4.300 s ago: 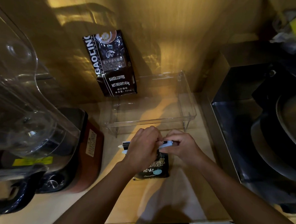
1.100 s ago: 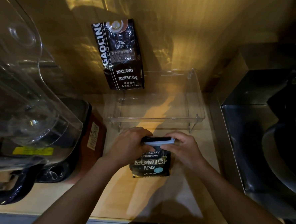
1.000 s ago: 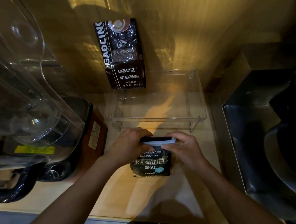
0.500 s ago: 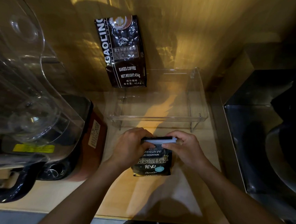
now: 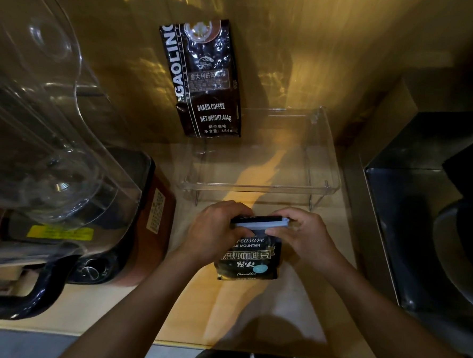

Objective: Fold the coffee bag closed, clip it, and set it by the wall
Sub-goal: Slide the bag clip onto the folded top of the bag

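both hands (image 5: 257, 232) grip clip (image 5: 260, 222); coffee bag (image 5: 248, 259) top hidden.

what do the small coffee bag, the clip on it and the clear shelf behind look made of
Small black coffee bag: seemingly glossy plastic or foil laminate; it creases and glints. Pale blue bar clip across its folded top: looks like matte rigid plastic, straight and even-coloured. Clear raised shelf: transparent acrylic or similar hard plastic, with see-through walls and bright edges, on thin metal-looking legs.

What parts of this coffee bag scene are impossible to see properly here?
Head view:
- Clip: its ends hidden under both hands, so whether it is latched is unclear.
- Small coffee bag: folded top covered by clip and fingers.
- Blender jug: cut off by left edge.
- Sink: contents too dark.
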### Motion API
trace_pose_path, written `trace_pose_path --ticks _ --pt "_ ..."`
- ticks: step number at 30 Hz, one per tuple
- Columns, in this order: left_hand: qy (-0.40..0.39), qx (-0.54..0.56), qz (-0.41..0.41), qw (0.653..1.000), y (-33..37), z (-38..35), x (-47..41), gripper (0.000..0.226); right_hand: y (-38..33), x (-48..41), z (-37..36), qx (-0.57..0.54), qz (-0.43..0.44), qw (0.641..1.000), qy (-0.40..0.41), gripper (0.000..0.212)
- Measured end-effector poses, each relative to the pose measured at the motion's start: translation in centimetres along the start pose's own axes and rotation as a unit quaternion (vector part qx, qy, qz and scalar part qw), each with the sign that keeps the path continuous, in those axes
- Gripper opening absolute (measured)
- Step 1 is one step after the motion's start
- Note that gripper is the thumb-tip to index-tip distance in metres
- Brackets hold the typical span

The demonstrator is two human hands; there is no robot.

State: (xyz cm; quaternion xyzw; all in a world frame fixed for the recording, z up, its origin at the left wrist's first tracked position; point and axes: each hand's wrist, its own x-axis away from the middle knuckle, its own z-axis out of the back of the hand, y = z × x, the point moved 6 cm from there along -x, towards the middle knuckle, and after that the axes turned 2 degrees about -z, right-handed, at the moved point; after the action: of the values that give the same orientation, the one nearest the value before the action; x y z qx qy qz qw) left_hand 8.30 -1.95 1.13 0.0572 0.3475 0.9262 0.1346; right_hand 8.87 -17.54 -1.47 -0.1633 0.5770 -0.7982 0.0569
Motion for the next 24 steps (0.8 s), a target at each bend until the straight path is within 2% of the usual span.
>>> trace_pose_path --ticks 3,6,10,13,16,20,24 --pt "-0.008 0.02 -0.031 0.999 0.5 0.0 0.1 0.024 -0.1 0.0 0.2 0.007 -0.01 1.0 -0.01 0.028" --pt "0.043 0.012 -0.011 0.999 0.6 0.4 0.2 0.015 -0.4 -0.2 0.3 -0.002 -0.021 1.0 -0.015 0.028" --pt "0.098 -0.015 -0.003 0.995 1.0 0.5 0.8 0.015 -0.5 -0.2 0.3 0.002 -0.027 1.0 -0.012 0.029" --pt "0.073 -0.034 -0.004 0.997 1.0 0.5 0.5 0.012 -0.3 -0.2 0.2 -0.002 -0.033 0.999 -0.01 0.023" --pt "0.024 -0.025 -0.02 0.999 0.7 0.6 0.3 0.023 -0.2 -0.3 0.1 0.023 -0.034 0.999 0.0 0.02" --pt "0.038 -0.025 0.007 0.999 -0.5 1.7 0.7 0.025 -0.1 -0.7 0.4 0.025 -0.027 0.999 0.018 0.021" --pt "0.04 -0.052 -0.008 0.998 -0.4 1.3 0.5 0.017 0.0 -1.0 0.3 0.036 -0.014 0.999 0.021 0.021"
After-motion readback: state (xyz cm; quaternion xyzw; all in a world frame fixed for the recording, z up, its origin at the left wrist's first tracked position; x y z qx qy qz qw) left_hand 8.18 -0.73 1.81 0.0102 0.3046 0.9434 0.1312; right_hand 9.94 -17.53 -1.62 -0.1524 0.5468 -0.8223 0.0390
